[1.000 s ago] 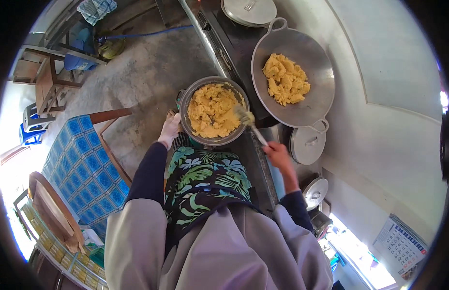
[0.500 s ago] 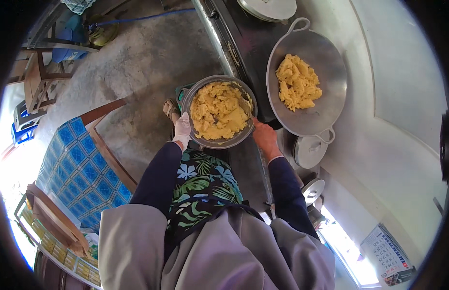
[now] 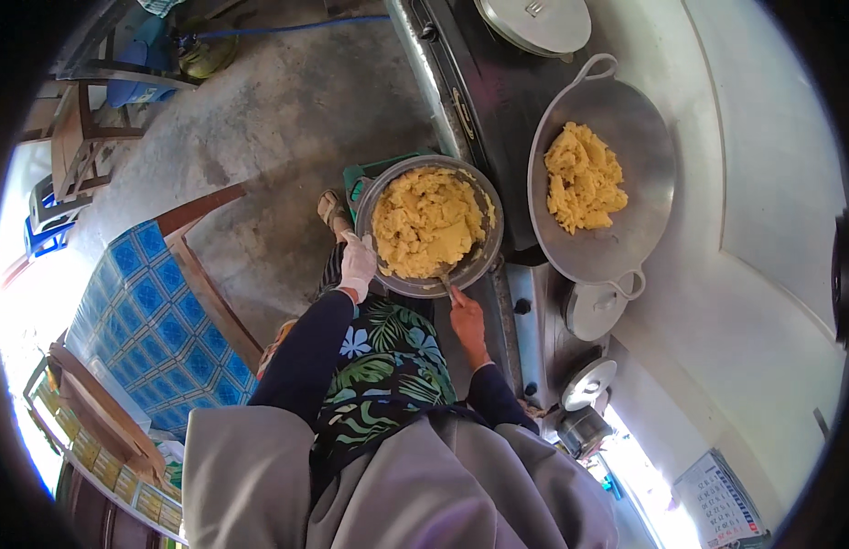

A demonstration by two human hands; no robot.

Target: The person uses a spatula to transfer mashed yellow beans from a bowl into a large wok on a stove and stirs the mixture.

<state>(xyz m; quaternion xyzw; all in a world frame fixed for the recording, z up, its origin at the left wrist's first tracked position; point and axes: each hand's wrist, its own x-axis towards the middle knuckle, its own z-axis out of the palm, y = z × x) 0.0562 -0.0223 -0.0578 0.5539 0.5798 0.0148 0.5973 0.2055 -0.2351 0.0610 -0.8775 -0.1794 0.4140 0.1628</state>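
A round grey metal pan full of lumpy yellow mash is in front of me. My left hand, in a white glove, is closed on the pan's near-left rim. My right hand, bare, grips the handle of a metal spatula or spoon at the near-right rim; its head is down in the mash, so its exact kind is hidden. To the right, a larger two-handled wok holds a heap of the same yellow mash.
The big wok stands on a dark stove. Round lids lie at its far end, and another lid is nearer me. Beneath the pan shows a green stool. At left is a table with a blue checked cloth.
My right hand has moved from the pan's right side toward me, with the utensil now at the near rim. The left hand still holds the pan. The whole view has shifted slightly.
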